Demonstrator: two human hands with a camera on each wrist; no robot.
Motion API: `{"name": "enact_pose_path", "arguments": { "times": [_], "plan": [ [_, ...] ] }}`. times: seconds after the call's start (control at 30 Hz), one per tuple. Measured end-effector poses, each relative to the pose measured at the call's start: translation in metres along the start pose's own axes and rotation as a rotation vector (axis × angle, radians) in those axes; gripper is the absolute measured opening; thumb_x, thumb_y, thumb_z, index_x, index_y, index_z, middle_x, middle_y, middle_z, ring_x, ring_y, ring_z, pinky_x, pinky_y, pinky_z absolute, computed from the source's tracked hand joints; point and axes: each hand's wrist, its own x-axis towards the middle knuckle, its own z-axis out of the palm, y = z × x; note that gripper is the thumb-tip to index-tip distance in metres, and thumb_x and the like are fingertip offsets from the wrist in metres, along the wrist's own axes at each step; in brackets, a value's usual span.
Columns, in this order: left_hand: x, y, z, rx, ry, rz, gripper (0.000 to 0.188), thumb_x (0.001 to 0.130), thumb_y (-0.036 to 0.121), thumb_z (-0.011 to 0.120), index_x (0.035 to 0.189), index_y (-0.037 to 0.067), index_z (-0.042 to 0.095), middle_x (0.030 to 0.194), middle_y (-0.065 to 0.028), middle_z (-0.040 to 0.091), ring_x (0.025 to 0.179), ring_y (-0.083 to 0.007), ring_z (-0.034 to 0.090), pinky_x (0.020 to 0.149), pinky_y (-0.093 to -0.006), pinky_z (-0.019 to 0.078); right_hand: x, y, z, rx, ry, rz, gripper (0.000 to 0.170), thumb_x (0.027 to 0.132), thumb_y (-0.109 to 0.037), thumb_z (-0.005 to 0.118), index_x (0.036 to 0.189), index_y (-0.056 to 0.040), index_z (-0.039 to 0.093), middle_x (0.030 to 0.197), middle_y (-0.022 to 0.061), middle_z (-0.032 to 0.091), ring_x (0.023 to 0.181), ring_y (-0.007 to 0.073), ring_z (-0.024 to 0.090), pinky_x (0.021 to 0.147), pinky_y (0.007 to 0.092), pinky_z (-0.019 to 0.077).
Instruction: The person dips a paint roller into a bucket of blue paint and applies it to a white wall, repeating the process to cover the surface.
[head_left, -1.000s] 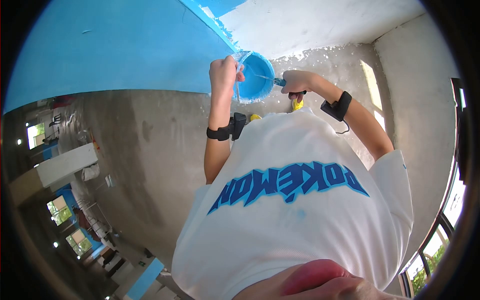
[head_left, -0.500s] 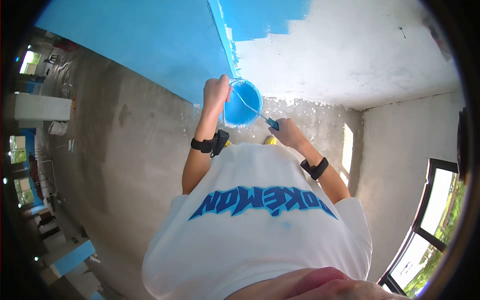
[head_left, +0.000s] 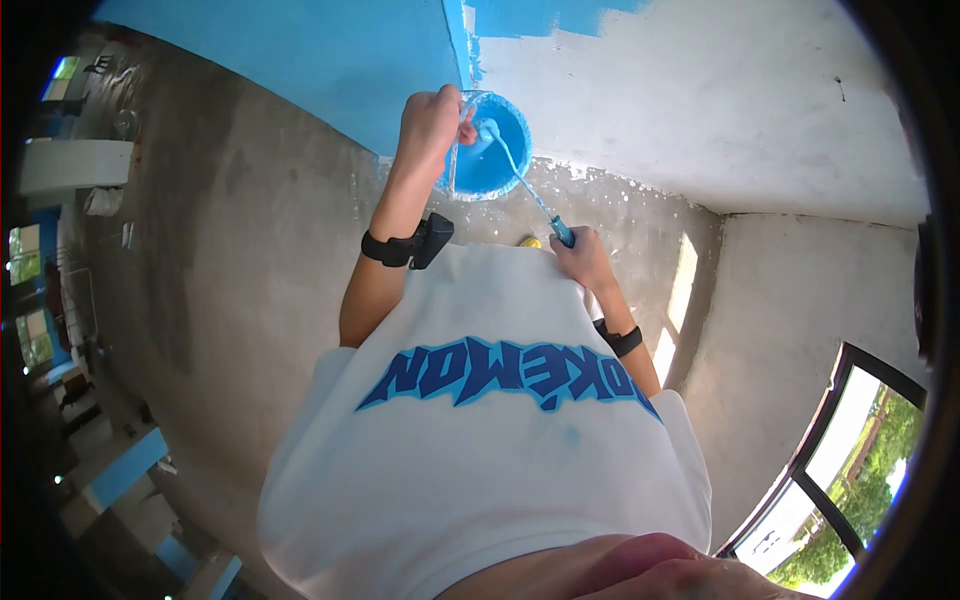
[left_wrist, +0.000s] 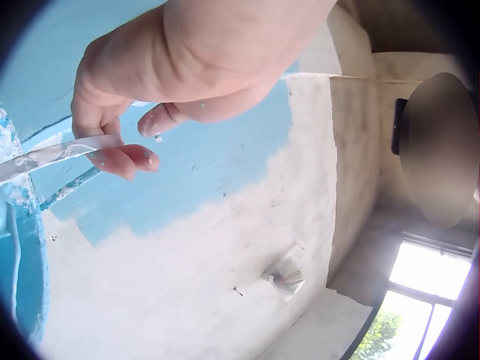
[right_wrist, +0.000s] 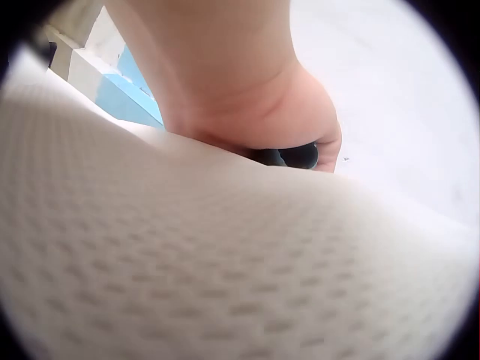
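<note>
A round bucket [head_left: 522, 135] of blue paint hangs from my left hand [head_left: 432, 125], paint crusted along its rim. In the left wrist view the curled fingers [left_wrist: 124, 161] grip its pale bail handle [left_wrist: 56, 155]. My right hand [head_left: 582, 257], close to the shirt front, holds the handle [head_left: 562, 232] of a paint roller. The roller's paint-coated metal rod [head_left: 520, 175] slants over the near rim to its head [head_left: 488, 130] inside the bucket. In the right wrist view the shirt hides most of the right hand [right_wrist: 255, 112]; the dark handle end [right_wrist: 300, 156] shows beneath the palm.
A blue-painted wall [head_left: 330, 80] rises beside the bucket on the left. Ahead, a white wall [head_left: 640, 120] bears a blue painted patch [head_left: 550, 15]. The concrete floor [head_left: 250, 230] is spotted with paint near the wall. Windows [head_left: 840, 480] stand at the right.
The right hand has drawn back from the bucket toward the body, showing more of the roller's rod. The left hand still holds the bucket. The view has turned toward the white wall.
</note>
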Motion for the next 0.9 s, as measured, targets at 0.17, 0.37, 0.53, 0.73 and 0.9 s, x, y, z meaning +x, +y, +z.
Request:
{"name": "enact_pose_path", "arguments": {
  "times": [0.17,0.37,0.53,0.73,0.9],
  "plan": [
    [0.0,0.007,-0.001,-0.011,-0.075,0.041,0.026,0.081,0.018,0.049,0.076,-0.005,0.059,0.071,-0.0132,0.061,0.061,-0.0217,0.061,0.061,-0.0312,0.0502,-0.009,-0.002,-0.006,0.058,0.006,0.003,0.035,0.082,-0.024,0.062,0.068,0.0076,0.057,0.054,0.0209,0.048,0.048,0.0229,0.048,0.054,0.0408,0.0427],
    [0.002,0.005,0.006,0.043,-0.17,0.027,0.026,0.083,0.018,0.048,0.084,-0.005,0.06,0.082,-0.0136,0.063,0.071,-0.0222,0.064,0.068,-0.03,0.0504,-0.008,0.003,-0.008,0.068,0.076,-0.023,0.034,0.083,-0.023,0.062,0.069,0.0076,0.057,0.052,0.0173,0.046,0.048,0.0183,0.043,0.052,0.039,0.0412],
    [0.006,0.005,0.009,0.13,-0.231,0.005,0.025,0.083,0.019,0.05,0.084,-0.003,0.06,0.082,-0.0117,0.062,0.074,-0.0212,0.063,0.068,-0.0301,0.0493,-0.003,0.015,-0.002,0.05,0.091,-0.006,0.034,0.083,-0.023,0.062,0.069,0.0068,0.057,0.052,0.0171,0.047,0.047,0.0219,0.046,0.052,0.0394,0.0415],
    [0.007,0.014,0.009,0.088,-0.207,0.016,0.025,0.082,0.021,0.052,0.081,-0.002,0.061,0.074,-0.0089,0.06,0.066,-0.0182,0.059,0.066,-0.0303,0.0482,-0.007,0.005,0.006,0.088,0.087,0.046,0.034,0.083,-0.025,0.063,0.07,0.0063,0.058,0.053,0.019,0.05,0.047,0.0258,0.049,0.054,0.041,0.0426],
    [0.006,0.02,0.016,0.091,-0.223,-0.013,0.028,0.084,0.024,0.051,0.08,-0.002,0.06,0.07,-0.0085,0.06,0.061,-0.0182,0.059,0.063,-0.0295,0.0488,-0.008,-0.003,0.007,0.063,0.106,0.012,0.033,0.082,-0.025,0.063,0.07,0.0061,0.059,0.054,0.0195,0.05,0.047,0.0264,0.05,0.054,0.0413,0.0428]
  ]
}}
